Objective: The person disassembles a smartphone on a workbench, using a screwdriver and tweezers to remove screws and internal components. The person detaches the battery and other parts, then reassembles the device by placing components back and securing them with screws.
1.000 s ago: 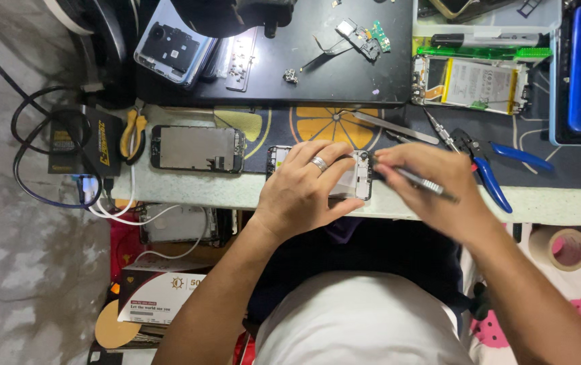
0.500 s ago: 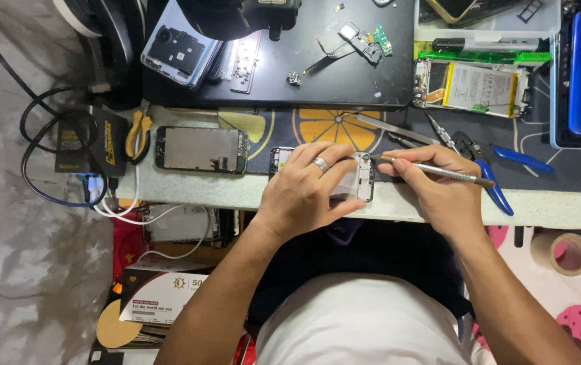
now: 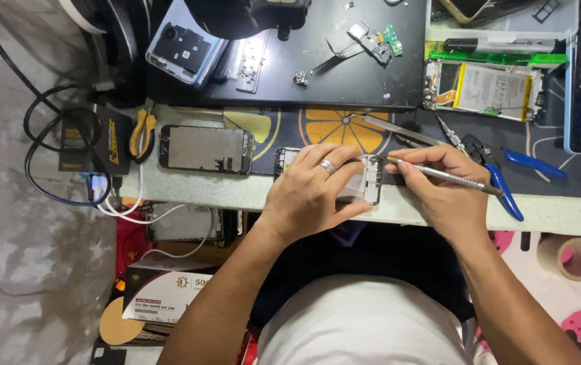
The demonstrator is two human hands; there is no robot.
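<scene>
An opened phone body (image 3: 370,181) lies at the front edge of the workbench, mostly hidden under my left hand (image 3: 311,192), which presses down on it and wears a ring. In my right hand (image 3: 439,192) is a thin metal screwdriver (image 3: 447,176); its tip touches the phone's upper right corner. A detached phone screen panel (image 3: 205,149) rests flat to the left of my left hand.
Blue-handled pliers (image 3: 507,182) and tweezers (image 3: 392,128) lie beside my right hand. Behind, a black mat (image 3: 284,74) carries small circuit parts and a phone back cover (image 3: 184,51). Another opened phone with its battery (image 3: 486,88) sits at the right. Cables and yellow-handled cutters (image 3: 140,132) are at the left, a tape roll (image 3: 569,257) below right.
My right hand has shifted the screwdriver, bringing its tip up to the phone's upper right corner. My left hand stays pressed on the phone.
</scene>
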